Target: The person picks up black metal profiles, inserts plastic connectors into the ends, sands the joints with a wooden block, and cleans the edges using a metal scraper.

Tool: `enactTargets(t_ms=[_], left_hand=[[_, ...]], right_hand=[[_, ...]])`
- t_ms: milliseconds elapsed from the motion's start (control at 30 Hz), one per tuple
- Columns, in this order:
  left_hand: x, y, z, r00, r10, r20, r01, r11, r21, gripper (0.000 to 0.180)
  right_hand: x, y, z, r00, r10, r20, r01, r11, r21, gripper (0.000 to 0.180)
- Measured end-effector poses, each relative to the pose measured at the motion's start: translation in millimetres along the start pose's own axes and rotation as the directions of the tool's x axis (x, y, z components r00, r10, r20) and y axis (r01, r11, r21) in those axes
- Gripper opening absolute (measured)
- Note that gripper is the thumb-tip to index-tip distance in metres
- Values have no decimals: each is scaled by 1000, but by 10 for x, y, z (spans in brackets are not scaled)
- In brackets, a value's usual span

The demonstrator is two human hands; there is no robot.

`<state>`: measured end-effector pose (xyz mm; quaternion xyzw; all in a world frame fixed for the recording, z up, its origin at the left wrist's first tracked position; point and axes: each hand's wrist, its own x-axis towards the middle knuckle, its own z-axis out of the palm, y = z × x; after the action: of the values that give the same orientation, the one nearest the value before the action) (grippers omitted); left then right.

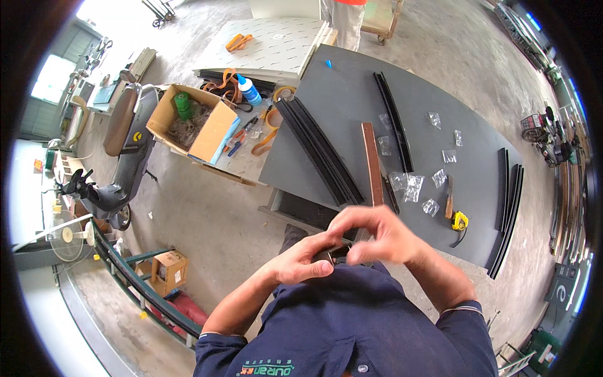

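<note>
Both hands meet close in front of my dark blue shirt, at the near edge of a grey table (pixel 339 81). My left hand (pixel 301 259) is curled, thumb toward the right hand, around a small dark piece mostly hidden by the fingers. Arched over from the other side, my right hand (pixel 375 234) has its fingers bent down to the same spot and is slightly blurred. What the two hold cannot be made out. Just beyond them a brown strip (pixel 372 163) lies lengthwise on the table, beside several long black profiles (pixel 317 151).
Small clear plastic bags (pixel 412 187), a yellow tape measure (pixel 460 220) and a wooden-handled tool (pixel 449 198) lie to the right. More black profiles (pixel 510 207) line the right edge. At left are an open cardboard box (pixel 213 135), a blue-white bottle (pixel 250 92) and a scooter (pixel 125 157). A person (pixel 345 25) stands beyond.
</note>
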<state>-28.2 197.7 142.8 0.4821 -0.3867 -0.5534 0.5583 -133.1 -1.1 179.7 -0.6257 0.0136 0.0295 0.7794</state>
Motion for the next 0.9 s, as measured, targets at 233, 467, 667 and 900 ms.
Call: enactTargets(t_ms=[233,467,667,900], left_hand=[[30,162,-204,947,148,-287,-133,989,70,80],[-65,355,-320,862,238,-448,-192,971,144,72],[-83,381,-306,805,292,-516,-263,956,130,57],[-74,526,-295,774,224,-592,-130,972,198,74]], right_hand=[[91,1744,-991,655,9,-755,-674,460,-579,72],[128,2106,-1040,615,170,-770,-761,383,-524,91],[204,2029,-1022,583,195,-788,-802,290,-522,90],[166,2312,-1338,578,132,-806,-749,478,-459,73]])
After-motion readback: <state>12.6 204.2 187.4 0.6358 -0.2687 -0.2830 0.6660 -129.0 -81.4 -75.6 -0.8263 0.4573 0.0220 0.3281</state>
